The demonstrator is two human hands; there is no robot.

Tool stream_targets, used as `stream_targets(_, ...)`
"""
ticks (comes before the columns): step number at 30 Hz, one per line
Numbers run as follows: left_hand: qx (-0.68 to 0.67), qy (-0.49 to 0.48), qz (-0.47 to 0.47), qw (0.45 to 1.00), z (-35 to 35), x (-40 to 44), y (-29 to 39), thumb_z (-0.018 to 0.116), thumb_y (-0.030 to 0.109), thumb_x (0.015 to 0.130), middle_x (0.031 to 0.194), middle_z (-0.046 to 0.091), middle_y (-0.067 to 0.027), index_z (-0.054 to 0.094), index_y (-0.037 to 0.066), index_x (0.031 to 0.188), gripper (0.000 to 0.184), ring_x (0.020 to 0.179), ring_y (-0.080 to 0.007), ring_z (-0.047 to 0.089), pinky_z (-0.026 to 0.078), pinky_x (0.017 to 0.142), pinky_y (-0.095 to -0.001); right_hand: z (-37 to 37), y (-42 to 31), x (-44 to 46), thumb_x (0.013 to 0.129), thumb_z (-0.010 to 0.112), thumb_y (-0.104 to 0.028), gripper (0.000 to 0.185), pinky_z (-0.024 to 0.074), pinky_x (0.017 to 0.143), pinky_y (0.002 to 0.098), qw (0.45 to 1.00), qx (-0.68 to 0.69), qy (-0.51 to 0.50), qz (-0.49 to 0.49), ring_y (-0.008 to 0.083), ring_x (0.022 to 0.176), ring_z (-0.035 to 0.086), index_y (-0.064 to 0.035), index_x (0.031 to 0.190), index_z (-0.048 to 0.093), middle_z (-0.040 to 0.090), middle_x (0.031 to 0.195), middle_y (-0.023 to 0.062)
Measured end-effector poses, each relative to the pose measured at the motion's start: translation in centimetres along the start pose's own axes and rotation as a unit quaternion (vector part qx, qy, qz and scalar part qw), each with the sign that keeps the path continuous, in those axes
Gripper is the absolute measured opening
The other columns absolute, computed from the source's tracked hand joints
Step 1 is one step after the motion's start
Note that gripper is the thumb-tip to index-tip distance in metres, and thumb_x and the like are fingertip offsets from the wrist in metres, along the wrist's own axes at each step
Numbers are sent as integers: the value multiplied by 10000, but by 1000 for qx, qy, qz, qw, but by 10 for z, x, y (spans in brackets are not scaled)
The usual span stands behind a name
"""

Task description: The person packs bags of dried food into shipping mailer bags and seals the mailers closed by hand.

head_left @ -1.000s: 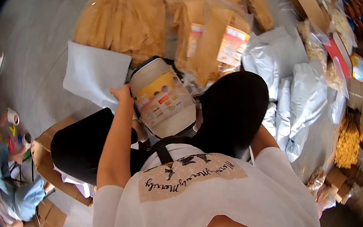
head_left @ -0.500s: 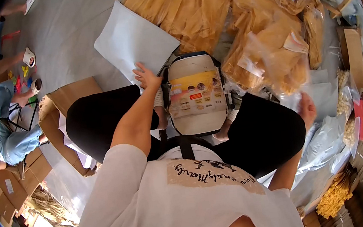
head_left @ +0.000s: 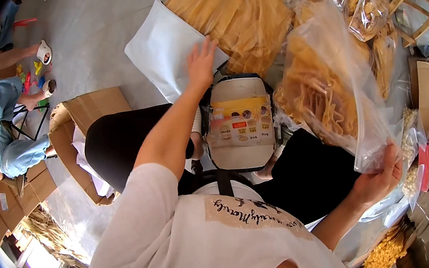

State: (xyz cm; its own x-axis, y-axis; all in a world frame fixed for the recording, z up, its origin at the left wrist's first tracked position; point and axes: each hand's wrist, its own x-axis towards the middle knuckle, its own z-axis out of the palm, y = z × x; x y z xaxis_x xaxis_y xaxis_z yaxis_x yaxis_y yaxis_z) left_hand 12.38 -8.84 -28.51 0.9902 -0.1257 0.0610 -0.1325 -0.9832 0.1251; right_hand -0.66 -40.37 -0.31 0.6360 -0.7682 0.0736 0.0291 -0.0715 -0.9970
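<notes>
Left hand is spread out over the silver pouch, fingers loose. Right hand's pinching the edge of a clear plastic bag, tan sheets inside, lying right of the printed label between the person's feet.

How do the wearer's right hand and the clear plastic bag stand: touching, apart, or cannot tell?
Touching. The head view shows it: the right hand grips the near end of the clear plastic bag, film meeting fingers without a gap.
</notes>
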Motion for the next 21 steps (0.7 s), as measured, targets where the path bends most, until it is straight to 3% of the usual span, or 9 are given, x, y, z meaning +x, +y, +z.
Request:
stream_targets(2,51,-19,84,995,3,25,0,509,-8,678,1238,440,-111,494,76,1153,483,1137,-338,388,340,887,-459,1,-1,-3,813,571,-108,135,421,680,213,1000,-3,-22,9,96,729,535,23,841,591,586,798,48)
stream_targets(3,49,-20,85,995,5,38,-3,509,-8,678,1238,440,-111,494,76,1153,483,1137,-338,388,340,887,-459,3,-3,-3,813,571,-108,135,421,680,213,1000,-5,-21,9,96,729,535,23,841,591,586,798,48)
stream_targets(5,136,-193,140,962,7,68,-10,527,5,676,1046,569,-77,625,87,890,249,1108,-300,409,352,858,-456,9,-7,-1,820,565,-112,136,416,650,196,1000,-7,-16,16,78,701,528,21,838,591,584,782,36)
stream_targets(8,121,-266,238,926,-10,101,-24,555,1,642,851,608,-62,628,103,719,147,970,-255,494,369,790,-403,8,-7,-1,828,557,-114,139,401,623,176,1000,-2,-15,25,63,678,517,20,844,591,580,773,29)
stream_targets(9,124,-265,238,926,-26,112,-32,555,1,642,851,608,-62,628,103,719,147,970,-255,494,369,790,-403,7,-7,-1,828,557,-114,139,401,623,176,1000,0,-15,26,63,678,517,20,844,591,580,773,29)
stream_targets(11,76,-208,433,874,-67,129,-50,554,4,652,840,611,-93,631,74,787,170,900,-244,542,400,764,-385,3,-7,-1,834,549,-114,142,393,622,169,998,5,-45,42,58,680,512,20,855,591,580,775,24)
stream_targets(14,-65,-247,323,911,-115,127,-67,537,-4,665,831,605,-109,616,40,834,192,811,-271,568,434,696,-373,-3,-5,0,837,548,-119,145,349,555,153,996,3,-74,47,37,642,478,18,859,591,565,755,7)
stream_targets(17,-95,-165,354,916,-151,106,-67,531,-13,680,830,615,-107,632,34,834,189,821,-275,570,445,682,-361,8,-7,-5,838,547,-119,143,329,532,153,999,-12,-45,21,30,639,465,15,859,590,557,752,-3)
stream_targets(21,-6,-204,401,893,-179,84,-61,501,-19,686,844,615,-109,624,52,932,285,763,-282,583,462,642,-376,4,-5,-6,839,546,-119,141,345,555,155,998,-12,-66,16,34,665,478,13,862,590,559,766,-2)
